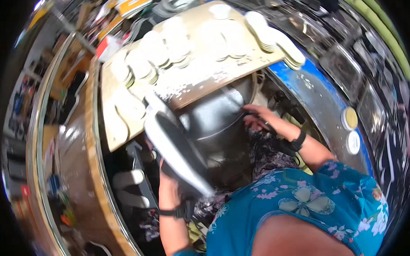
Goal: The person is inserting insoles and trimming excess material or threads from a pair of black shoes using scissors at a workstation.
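A shoe sole (154, 129) with a white rim and a dark inner face is tilted upright in front of me, smeared by motion. My left hand (166, 171) grips it from the near left side, its fingers mostly hidden behind the sole. To the right, my right hand (259, 118) is raised with fingers curled around something dark and thin that I cannot make out. It is apart from the sole. Between the hands lies a large dark, shiny round container (218, 111). Stacks of white sole-shaped pieces (177, 41) cover the pale board (203, 83) beyond.
White scraps litter the board's near edge. On the right runs a blue worktop (316, 85) with a yellow-lidded tub (349, 119) and a white round lid (353, 142). A wood-edged glass case (93, 145) stands at left. Two pale sole-shaped pieces (130, 177) lie below the board.
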The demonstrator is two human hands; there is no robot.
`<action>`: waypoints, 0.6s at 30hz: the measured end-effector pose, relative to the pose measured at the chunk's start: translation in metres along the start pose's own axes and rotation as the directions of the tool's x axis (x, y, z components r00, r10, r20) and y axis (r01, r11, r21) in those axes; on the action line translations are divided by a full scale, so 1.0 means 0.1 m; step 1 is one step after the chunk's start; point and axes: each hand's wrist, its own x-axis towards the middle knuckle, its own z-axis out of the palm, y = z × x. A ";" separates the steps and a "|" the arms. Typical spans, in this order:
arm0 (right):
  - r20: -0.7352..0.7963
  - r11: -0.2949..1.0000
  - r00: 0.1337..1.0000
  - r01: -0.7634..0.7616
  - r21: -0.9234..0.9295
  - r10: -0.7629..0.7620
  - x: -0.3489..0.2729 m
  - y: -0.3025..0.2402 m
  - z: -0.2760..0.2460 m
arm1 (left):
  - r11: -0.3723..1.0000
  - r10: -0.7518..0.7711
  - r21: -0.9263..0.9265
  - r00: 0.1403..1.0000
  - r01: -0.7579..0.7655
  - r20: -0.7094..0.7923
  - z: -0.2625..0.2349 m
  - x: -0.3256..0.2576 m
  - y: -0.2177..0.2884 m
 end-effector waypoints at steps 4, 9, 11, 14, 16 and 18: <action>0.130 0.762 0.961 0.273 -0.587 -0.244 0.13 0.02 0.21 | 0.983 -0.115 0.153 0.992 0.105 0.054 -0.02 -0.14 -0.23; 0.195 0.714 0.963 0.269 -0.646 -0.187 0.24 -0.25 0.56 | 0.955 -0.177 0.249 0.984 0.163 0.033 -0.01 -0.32 -0.34; 0.178 0.679 0.934 0.349 -0.645 -0.310 0.23 -0.29 0.58 | 0.946 -0.186 0.274 0.982 0.173 0.022 0.00 -0.35 -0.37; 0.168 0.690 0.934 0.348 -0.635 -0.316 0.25 -0.27 0.57 | 0.933 -0.199 0.306 0.980 0.189 0.003 -0.13 -0.51 -0.37; 0.170 0.758 0.945 0.326 -0.565 -0.280 0.27 -0.19 0.53 | 0.925 -0.209 0.322 0.978 0.201 -0.012 -0.21 -0.61 -0.37; 0.177 0.819 0.955 0.297 -0.491 -0.239 0.24 -0.14 0.52 | 0.918 -0.218 0.334 0.976 0.215 -0.030 -0.27 -0.66 -0.34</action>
